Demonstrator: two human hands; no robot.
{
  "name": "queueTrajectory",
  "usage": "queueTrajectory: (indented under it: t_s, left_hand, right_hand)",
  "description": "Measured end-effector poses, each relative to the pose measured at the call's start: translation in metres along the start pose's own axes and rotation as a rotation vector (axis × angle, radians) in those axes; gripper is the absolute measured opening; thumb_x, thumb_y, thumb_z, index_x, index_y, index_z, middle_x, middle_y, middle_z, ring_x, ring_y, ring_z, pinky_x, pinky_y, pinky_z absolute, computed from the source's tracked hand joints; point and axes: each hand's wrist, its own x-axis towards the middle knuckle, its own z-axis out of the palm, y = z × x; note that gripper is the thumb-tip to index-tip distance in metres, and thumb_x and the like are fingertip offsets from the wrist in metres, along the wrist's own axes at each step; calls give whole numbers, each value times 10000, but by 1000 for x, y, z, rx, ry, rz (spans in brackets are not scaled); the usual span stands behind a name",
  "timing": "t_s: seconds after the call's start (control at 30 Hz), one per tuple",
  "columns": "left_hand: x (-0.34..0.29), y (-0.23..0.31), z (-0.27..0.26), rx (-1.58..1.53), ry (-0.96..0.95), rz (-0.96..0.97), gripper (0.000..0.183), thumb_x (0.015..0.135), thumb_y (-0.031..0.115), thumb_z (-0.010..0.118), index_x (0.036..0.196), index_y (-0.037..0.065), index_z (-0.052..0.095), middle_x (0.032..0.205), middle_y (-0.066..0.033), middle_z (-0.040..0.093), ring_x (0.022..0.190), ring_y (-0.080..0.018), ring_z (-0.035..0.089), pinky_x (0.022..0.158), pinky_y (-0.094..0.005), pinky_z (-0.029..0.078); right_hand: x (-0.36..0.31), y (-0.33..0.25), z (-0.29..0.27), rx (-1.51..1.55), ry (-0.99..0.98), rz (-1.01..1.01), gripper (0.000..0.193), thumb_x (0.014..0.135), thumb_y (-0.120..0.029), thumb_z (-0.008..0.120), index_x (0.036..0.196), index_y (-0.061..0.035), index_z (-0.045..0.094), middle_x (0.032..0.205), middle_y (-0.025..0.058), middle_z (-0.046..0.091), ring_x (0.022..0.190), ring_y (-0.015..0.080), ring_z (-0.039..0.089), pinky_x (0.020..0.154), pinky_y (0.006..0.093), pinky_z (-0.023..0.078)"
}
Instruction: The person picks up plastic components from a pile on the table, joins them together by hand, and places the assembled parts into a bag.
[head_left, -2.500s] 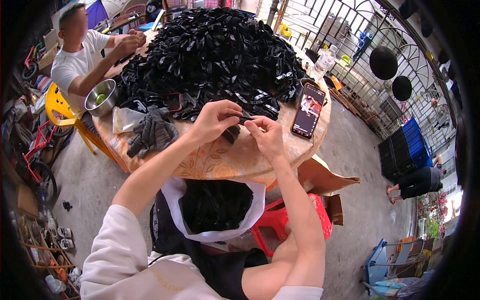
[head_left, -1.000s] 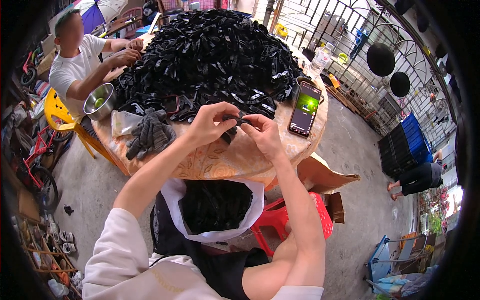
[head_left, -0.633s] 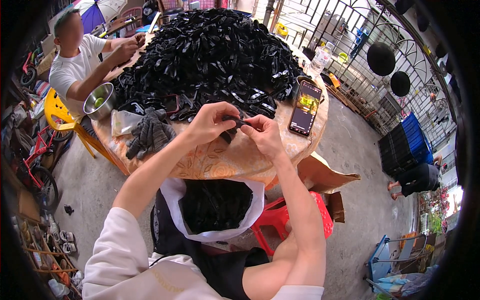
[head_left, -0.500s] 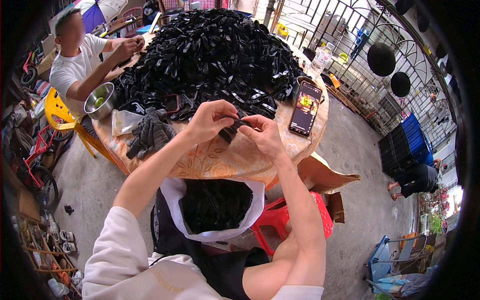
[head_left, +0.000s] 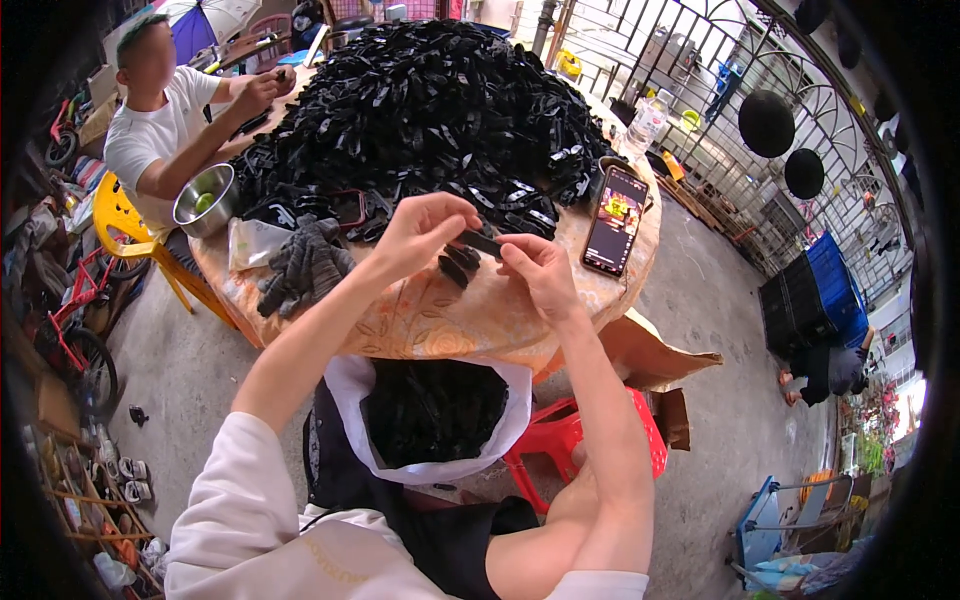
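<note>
Far left: steel bowl (head_left: 203, 198), round and shiny, then rough grey knit gloves (head_left: 303, 265) on the round table (head_left: 420, 320) with its orange floral cloth. Left hand (head_left: 420, 232) and right hand (head_left: 538, 275) pinching a small flat black plastic piece (head_left: 481, 243) between fingertips, above the table edge. Behind, glossy black heap (head_left: 440, 110). Right: slim phone (head_left: 613, 205). Concrete floor, iron railings.

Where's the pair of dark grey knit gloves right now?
In the head view, the dark grey knit gloves lie on the round table's left part, just left of the person's left hand, beside a clear plastic bag and near the metal bowl.
</note>
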Motion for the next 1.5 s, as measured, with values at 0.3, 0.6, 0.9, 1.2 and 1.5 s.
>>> queueTrajectory:
  t_s: [0.3,0.6,0.9,1.2,1.5]
  left_hand:
    - [0,-29,-46,1259,537,260,346,798,89,645,1143,70,635,1108,-168,643,1119,-334,554,971,-425,439]
    - [0,-22,-52,1203,384,57,288,772,170,663,1030,43,664,1002,-155,665,1047,-335,573,923,-440,442]
    - [4,-26,-53,723,178,147,315,745,36,621,1056,-1,655,895,-180,700,859,-298,683,781,-360,536]
    - [-1,-13,-46,962,140,138,288,702,18,671,990,10,683,890,-166,681,818,-308,650,743,-369,511]
    - [7,-14,-42,569,451,175,266,792,-70,642,1049,-11,602,863,-141,669,797,-224,667,688,-312,537]
  right_hand:
    - [-24,-37,11,-235,-359,246,198,884,-180,683,1006,-27,716,772,-19,638,615,31,535,523,178,412]
    - [-15,-13,31,-663,-144,-127,321,802,-146,749,1084,-19,665,956,36,647,651,63,559,584,215,465]
    - [-15,-10,47,-1082,-61,-344,351,821,-175,696,1141,-66,601,1085,142,571,894,350,616,759,427,518]
    - [-14,5,41,-1112,68,-449,228,907,-124,592,1129,-74,608,983,144,606,840,360,629,716,428,515]
    - [-5,10,29,-588,209,-238,298,1021,-251,489,1157,-22,620,763,29,625,587,47,534,513,198,426]
